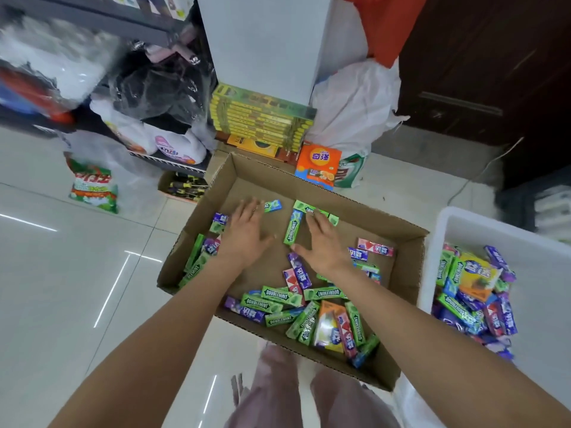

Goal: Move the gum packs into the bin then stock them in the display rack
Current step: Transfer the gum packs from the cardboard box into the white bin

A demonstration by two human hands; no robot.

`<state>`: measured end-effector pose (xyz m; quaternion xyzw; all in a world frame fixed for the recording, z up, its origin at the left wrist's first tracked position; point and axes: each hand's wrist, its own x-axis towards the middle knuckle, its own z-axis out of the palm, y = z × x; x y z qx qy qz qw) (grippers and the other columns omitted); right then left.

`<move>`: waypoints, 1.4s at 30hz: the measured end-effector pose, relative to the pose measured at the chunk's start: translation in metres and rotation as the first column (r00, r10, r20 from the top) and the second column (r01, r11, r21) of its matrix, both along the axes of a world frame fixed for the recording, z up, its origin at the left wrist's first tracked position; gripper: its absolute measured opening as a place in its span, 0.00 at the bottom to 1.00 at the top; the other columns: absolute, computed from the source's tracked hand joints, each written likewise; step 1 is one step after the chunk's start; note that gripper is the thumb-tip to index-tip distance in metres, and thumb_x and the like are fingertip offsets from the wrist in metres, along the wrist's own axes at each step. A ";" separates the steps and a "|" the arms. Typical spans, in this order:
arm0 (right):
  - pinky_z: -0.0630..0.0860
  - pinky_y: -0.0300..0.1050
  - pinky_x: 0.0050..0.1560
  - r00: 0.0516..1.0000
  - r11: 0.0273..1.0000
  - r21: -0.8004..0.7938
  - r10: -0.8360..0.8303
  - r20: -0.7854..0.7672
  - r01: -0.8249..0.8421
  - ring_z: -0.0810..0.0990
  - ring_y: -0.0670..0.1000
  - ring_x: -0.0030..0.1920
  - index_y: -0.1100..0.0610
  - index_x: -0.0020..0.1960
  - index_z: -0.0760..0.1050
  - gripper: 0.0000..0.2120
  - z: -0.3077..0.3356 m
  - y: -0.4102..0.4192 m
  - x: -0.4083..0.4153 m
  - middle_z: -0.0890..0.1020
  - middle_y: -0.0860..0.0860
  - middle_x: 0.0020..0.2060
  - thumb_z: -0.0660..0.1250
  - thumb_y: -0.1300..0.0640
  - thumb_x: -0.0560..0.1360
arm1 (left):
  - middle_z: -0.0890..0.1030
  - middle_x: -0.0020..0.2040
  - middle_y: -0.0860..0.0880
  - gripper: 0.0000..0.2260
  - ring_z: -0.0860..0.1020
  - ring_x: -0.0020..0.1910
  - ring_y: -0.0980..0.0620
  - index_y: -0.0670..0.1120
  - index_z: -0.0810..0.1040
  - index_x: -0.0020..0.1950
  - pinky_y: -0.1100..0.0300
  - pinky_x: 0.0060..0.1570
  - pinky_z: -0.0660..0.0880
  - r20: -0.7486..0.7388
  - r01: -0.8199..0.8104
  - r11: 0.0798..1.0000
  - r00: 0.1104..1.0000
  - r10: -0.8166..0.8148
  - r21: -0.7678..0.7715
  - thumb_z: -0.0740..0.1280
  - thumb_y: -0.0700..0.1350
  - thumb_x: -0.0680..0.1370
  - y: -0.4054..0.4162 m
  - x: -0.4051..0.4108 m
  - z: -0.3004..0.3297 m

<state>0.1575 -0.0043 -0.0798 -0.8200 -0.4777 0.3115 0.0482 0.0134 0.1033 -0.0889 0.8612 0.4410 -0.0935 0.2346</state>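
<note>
Both hands are down in the cardboard box (411,242), fingers spread flat: the left hand (247,233) and right hand (324,242) flank a green gum pack (292,228). More gum packs (309,313) lie nearer her wrists; the white bin (457,223) right of the right hand holds others.

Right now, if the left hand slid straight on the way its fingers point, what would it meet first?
Probably the small blue-green gum pack right at the fingertips of the left hand, then the far wall of the cardboard box. Depth is uncertain.

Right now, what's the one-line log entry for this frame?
left hand: open, in cardboard box | right hand: open, fingertips at green gum pack | white bin: partly filled | grip: none
</note>
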 end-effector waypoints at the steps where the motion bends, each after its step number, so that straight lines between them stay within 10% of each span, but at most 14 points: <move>1: 0.51 0.49 0.75 1.000 1.000 -0.009 0.010 0.007 -0.010 0.48 0.52 0.76 0.55 0.77 0.48 0.37 -0.003 0.001 -0.002 0.48 0.50 0.77 0.62 0.43 0.76 | 0.49 0.78 0.48 0.35 0.46 0.77 0.47 0.46 0.49 0.77 0.51 0.74 0.47 0.003 0.013 1.000 1.000 -0.013 -0.011 0.62 0.57 0.77 0.000 0.000 -0.003; 11: 0.66 0.48 0.67 0.989 0.979 0.149 -0.147 0.030 0.141 0.67 0.55 0.68 0.57 0.73 0.61 0.26 -0.011 0.010 0.002 0.66 0.53 0.69 0.63 0.61 0.77 | 0.52 0.77 0.45 0.48 0.47 0.76 0.45 0.44 0.49 0.76 0.48 0.74 0.45 -0.034 -0.040 0.994 0.998 0.044 0.097 0.66 0.68 0.68 -0.011 0.026 -0.012; 17: 0.68 0.49 0.60 0.975 0.981 0.138 -0.156 0.156 0.135 0.70 0.56 0.62 0.56 0.66 0.70 0.18 -0.014 0.017 0.006 0.75 0.54 0.60 0.65 0.58 0.76 | 0.67 0.66 0.44 0.27 0.65 0.66 0.45 0.44 0.60 0.72 0.50 0.65 0.62 0.034 -0.052 0.992 0.998 0.049 0.113 0.65 0.48 0.76 -0.011 0.024 -0.008; 26: 0.70 0.52 0.58 0.925 0.954 0.148 -0.291 0.242 0.261 0.66 0.57 0.62 0.54 0.63 0.72 0.17 -0.014 0.007 -0.002 0.70 0.56 0.60 0.67 0.51 0.75 | 0.69 0.61 0.39 0.22 0.66 0.60 0.41 0.40 0.67 0.66 0.52 0.60 0.64 0.100 -0.134 0.991 0.986 0.134 -0.006 0.67 0.45 0.76 -0.004 0.023 -0.005; 34: 0.61 0.42 0.68 0.980 0.949 0.253 -0.199 0.027 0.186 0.60 0.55 0.70 0.57 0.66 0.72 0.21 -0.018 0.011 -0.006 0.64 0.56 0.67 0.67 0.65 0.74 | 0.70 0.61 0.39 0.24 0.66 0.61 0.40 0.42 0.68 0.69 0.51 0.61 0.65 0.173 -0.223 0.970 0.956 0.238 -0.099 0.68 0.45 0.74 -0.008 0.010 0.005; 42: 0.72 0.48 0.58 0.915 0.897 0.227 -0.400 0.049 0.380 0.60 0.58 0.68 0.55 0.61 0.73 0.18 -0.023 0.028 -0.031 0.61 0.59 0.66 0.69 0.52 0.73 | 0.71 0.60 0.39 0.23 0.67 0.60 0.39 0.41 0.69 0.67 0.51 0.60 0.65 0.192 -0.281 0.955 0.936 0.295 -0.097 0.69 0.45 0.74 -0.004 0.000 0.005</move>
